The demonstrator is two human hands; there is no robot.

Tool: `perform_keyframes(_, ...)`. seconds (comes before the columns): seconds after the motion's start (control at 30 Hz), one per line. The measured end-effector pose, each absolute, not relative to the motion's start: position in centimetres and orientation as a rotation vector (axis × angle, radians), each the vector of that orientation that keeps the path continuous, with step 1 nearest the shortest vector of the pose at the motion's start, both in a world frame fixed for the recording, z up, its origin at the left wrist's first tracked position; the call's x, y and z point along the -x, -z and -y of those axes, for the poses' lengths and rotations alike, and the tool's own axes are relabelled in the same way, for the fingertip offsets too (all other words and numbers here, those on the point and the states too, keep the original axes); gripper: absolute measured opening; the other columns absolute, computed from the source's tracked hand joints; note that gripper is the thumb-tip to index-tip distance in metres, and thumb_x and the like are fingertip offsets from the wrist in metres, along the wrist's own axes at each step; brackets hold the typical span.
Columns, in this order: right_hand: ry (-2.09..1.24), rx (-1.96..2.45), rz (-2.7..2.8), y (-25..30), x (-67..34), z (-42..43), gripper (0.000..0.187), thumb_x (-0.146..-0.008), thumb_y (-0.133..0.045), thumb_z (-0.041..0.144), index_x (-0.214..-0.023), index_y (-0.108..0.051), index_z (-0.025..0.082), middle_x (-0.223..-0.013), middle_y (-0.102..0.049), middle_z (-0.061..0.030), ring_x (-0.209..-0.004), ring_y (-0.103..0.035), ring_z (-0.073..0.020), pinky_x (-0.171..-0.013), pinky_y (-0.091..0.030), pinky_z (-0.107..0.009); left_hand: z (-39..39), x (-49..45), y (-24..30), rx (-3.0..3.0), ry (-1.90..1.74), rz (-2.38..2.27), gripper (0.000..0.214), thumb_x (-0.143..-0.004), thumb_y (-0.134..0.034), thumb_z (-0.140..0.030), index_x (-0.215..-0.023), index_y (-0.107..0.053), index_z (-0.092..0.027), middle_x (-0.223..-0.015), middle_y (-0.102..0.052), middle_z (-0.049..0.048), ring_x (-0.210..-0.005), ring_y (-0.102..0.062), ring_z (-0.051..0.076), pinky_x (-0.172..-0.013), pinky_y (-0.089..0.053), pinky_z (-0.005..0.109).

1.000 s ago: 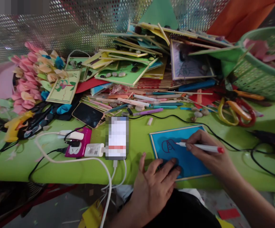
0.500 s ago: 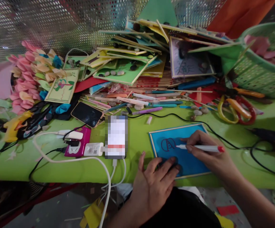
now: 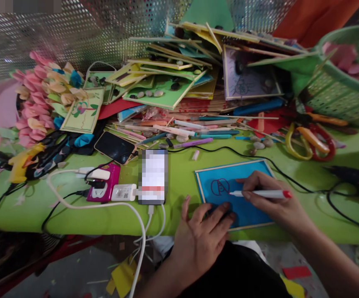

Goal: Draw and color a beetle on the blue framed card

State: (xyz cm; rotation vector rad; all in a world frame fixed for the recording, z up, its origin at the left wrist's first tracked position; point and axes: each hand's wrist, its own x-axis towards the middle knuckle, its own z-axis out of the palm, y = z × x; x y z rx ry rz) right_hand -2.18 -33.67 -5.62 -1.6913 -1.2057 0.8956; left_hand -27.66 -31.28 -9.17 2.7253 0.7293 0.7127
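Note:
A blue card [image 3: 250, 219] edged with thin wooden sticks lies flat on the green table. My right hand [image 3: 268, 194] grips a white marker with a red end [image 3: 269, 193], its tip at a dark round line drawing [image 3: 220, 187] on the card's left part. My left hand [image 3: 204, 227] rests with its fingers spread over the card's lower left corner, holding nothing. Left of the card lies a phone with a lit, blurred screen [image 3: 152, 177]. A small pink pen cap [image 3: 196, 155] sits above the card's left corner.
A pile of framed cards [image 3: 167, 89] and scattered markers [image 3: 191, 134] fill the back. Scissors [image 3: 311, 142], a green basket [image 3: 347, 87] and a dark glue gun [image 3: 353, 178] are to the right. A magenta power strip [image 3: 104, 184] with cables and a yellow glue gun [image 3: 27, 163] stand left.
The marker tip has moved very slightly at the drawing, beside the round shape's right edge. My left hand stays in place on the card. The whole view has shifted a little.

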Motion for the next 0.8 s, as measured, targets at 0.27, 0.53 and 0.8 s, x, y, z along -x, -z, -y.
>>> perform_keyframes(0.27,-0.874,1.646,1.159,5.52,2.33,33.56,0.028,-0.083,-0.086,0.047,-0.071,-0.070,0.028,-0.069,-0.068,0.0000,-0.077,-0.078,-0.0268,-0.092,-0.068,-0.045,31.36,27.68,9.47,-2.708,-0.732,-0.719,0.032,-0.111,-0.066,-0.035,-0.142,-0.074,-0.035,-0.158,-0.069,-0.0126,-0.117,-0.071,0.028,-0.133,-0.028,0.061)
perform_keyframes(0.53,-0.853,1.678,1.198,5.67,2.30,33.57,0.028,-0.084,-0.086,0.048,-0.071,-0.071,0.028,-0.069,-0.070,-0.0009,-0.088,-0.082,-0.0301,-0.087,-0.068,-0.041,31.56,27.72,9.75,-2.699,-0.692,-0.730,0.034,-0.112,-0.062,-0.035,-0.144,-0.073,-0.036,-0.155,-0.071,-0.0088,-0.115,-0.074,0.029,-0.128,-0.041,0.065)
perform_keyframes(0.8,-0.817,1.549,1.102,6.36,1.98,34.17,0.029,-0.090,-0.086,0.051,-0.078,-0.074,0.028,-0.072,-0.069,0.0000,-0.078,-0.074,-0.0243,-0.088,-0.066,-0.041,31.46,27.74,9.67,-2.668,-0.746,-0.734,0.034,-0.110,-0.065,-0.033,-0.143,-0.074,-0.035,-0.154,-0.072,-0.0115,-0.116,-0.073,0.027,-0.139,-0.021,0.057)
